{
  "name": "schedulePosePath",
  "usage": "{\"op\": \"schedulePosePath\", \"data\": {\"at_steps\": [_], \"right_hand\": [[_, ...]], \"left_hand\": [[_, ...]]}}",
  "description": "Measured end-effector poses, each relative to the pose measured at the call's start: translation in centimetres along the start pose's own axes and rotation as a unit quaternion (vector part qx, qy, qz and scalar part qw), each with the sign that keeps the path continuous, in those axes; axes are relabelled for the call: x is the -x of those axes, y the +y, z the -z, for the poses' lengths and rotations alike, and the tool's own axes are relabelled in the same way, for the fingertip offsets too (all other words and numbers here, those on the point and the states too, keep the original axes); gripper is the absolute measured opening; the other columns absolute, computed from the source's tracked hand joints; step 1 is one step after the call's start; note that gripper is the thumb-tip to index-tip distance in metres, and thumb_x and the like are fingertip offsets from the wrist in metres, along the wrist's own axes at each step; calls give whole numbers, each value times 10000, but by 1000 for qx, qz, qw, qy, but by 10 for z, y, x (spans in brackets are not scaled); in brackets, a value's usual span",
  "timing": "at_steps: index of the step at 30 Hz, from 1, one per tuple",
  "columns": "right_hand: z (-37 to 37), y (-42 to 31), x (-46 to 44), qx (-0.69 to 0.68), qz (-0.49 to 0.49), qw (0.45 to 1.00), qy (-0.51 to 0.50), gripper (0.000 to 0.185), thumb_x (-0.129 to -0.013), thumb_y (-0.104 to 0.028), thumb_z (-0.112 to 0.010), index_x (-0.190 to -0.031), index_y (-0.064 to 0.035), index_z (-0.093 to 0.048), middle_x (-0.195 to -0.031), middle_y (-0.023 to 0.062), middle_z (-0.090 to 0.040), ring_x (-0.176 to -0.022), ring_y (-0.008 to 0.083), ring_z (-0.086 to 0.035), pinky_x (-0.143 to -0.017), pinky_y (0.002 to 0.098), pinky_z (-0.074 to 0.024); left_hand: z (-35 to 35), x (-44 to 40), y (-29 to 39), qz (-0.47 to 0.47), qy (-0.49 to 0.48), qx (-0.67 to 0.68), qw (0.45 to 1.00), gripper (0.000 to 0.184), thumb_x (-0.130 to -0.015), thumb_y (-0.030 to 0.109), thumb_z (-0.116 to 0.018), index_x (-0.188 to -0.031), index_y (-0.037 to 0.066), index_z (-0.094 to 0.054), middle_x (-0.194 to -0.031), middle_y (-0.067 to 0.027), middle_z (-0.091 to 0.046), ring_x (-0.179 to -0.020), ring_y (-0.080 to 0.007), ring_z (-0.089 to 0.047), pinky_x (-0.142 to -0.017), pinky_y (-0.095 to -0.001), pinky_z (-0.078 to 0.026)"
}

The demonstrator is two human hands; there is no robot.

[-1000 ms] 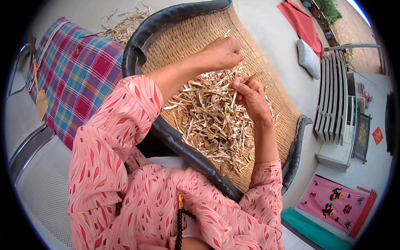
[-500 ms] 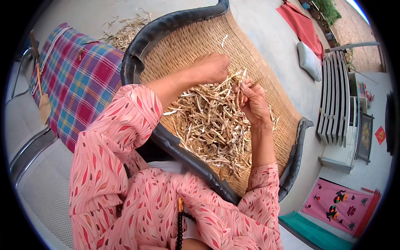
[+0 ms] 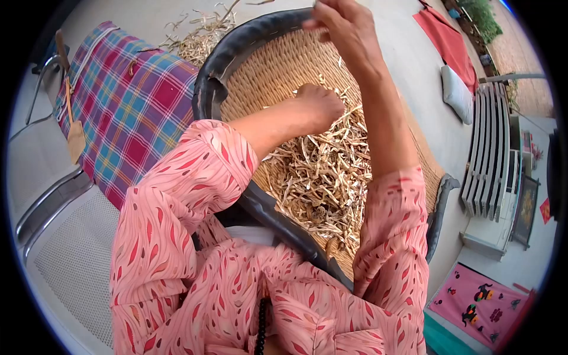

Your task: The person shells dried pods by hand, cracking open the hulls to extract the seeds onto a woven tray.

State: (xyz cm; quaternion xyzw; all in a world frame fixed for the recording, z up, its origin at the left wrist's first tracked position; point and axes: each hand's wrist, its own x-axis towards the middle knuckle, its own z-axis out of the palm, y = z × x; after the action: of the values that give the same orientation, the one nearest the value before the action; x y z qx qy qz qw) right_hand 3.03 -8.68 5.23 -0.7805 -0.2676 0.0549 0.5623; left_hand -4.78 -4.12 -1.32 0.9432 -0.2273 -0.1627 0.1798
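Note:
A woven winnowing basket with a black padded rim (image 3: 204, 97) lies before me, holding a heap of dry, split bean pods (image 3: 322, 177). My left hand (image 3: 321, 107) is closed in a fist over the upper part of the heap; whatever it may hold is hidden. Stretched to the far rim, my right hand (image 3: 349, 29) has its fingers apart and slightly blurred, with nothing visible in them. Two dry pods, one of them a thin pod (image 3: 231, 9), appear at the top edge, left of the right hand, above the floor.
More pods (image 3: 204, 35) are piled on the floor beyond the basket. On the left are a plaid cloth (image 3: 142, 89), a wooden spatula (image 3: 76, 139) and a metal mesh chair (image 3: 71, 254). To the right lie a grey cushion (image 3: 457, 94) and a red cloth (image 3: 447, 41).
My right hand has swung up from the heap to the far rim and let go of the pods it pinched. My left fist stays over the heap. The view has shifted slightly.

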Motion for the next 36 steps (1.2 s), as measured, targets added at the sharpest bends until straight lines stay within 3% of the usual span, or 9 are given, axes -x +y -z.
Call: {"op": "schedulePosePath", "data": {"at_steps": [8, 13, 16, 22, 25, 28, 30, 34, 36], "right_hand": [[26, 56, 123, 81, -166, 981, 65, 156, -845, -122, -582, -731, -20, -611, -617, 36, -585, -538, 96, -524, -461, 250, -434], [13, 99, 163, 364, -106, 915, -134, 147, -809, -48, -568, -664, -24, -576, -637, 99, -578, -502, 127, -495, -398, 278, -400], [-6, 112, 171, 476, -16, 877, -59, 125, -760, 2, -539, -636, -11, -547, -641, 145, -565, -493, 179, -494, -414, 329, -386], [8, 100, 170, 220, -163, 960, -66, 81, -771, -60, -582, -735, -3, -628, -645, 103, -601, -572, 171, -545, -550, 344, -446], [25, 103, 174, 44, -245, 967, -45, 122, -793, -117, -618, -753, -4, -643, -614, 14, -569, -564, 89, -494, -524, 254, -398], [34, 91, 175, -98, -298, 949, -1, 118, -842, -120, -596, -781, -24, -625, -625, -4, -557, -515, 45, -432, -465, 197, -336], [35, 84, 174, -175, -314, 932, 37, 113, -869, -123, -583, -812, -27, -601, -651, -6, -564, -488, 23, -393, -433, 170, -305], [32, 88, 168, -319, -301, 889, 132, 103, -877, -106, -566, -836, -15, -594, -686, 14, -588, -485, 34, -410, -421, 169, -300], [26, 87, 166, -298, -280, 903, 132, 103, -879, -110, -566, -841, -19, -597, -692, 19, -592, -486, 32, -410, -419, 165, -301]], "left_hand": [[-3, -13, 6, 24, -128, -131, 983, 218, -808, 216, -630, -991, 98, -642, -985, -25, -645, -908, -188, -621, -712, -377, -543], [8, -13, -3, 59, -51, -67, 995, 90, -763, -3, -536, -720, 61, -583, -654, -40, -543, -625, -148, -540, -552, -342, -446], [9, -5, -5, 42, 4, -15, 999, 119, -716, -53, -494, -729, 35, -574, -675, -86, -551, -635, -214, -547, -590, -386, -405], [8, -7, -5, 61, -23, 4, 998, 101, -727, 11, -528, -809, 20, -586, -794, -123, -592, -779, -280, -586, -687, -408, -421], [-5, -9, -13, 24, 109, 50, 993, 106, -760, 55, -529, -836, 15, -589, -789, -130, -596, -792, -319, -586, -720, -407, -433], [9, -17, -14, 45, -3, 159, 986, 163, -812, 167, -576, -858, 11, -569, -828, -111, -579, -777, -205, -579, -644, -335, -455], [9, -20, -15, 66, -46, 298, 951, 251, -825, 246, -620, -851, 6, -553, -871, -100, -559, -795, -126, -543, -580, -265, -433], [-8, -31, -17, 161, 201, 454, 853, 249, -800, 218, -664, -881, 6, -561, -838, -85, -555, -731, -141, -519, -600, -251, -446], [-4, -30, -17, 193, 114, 550, 805, 243, -807, 208, -657, -906, 4, -570, -844, -85, -556, -740, -148, -525, -624, -256, -467]]}}
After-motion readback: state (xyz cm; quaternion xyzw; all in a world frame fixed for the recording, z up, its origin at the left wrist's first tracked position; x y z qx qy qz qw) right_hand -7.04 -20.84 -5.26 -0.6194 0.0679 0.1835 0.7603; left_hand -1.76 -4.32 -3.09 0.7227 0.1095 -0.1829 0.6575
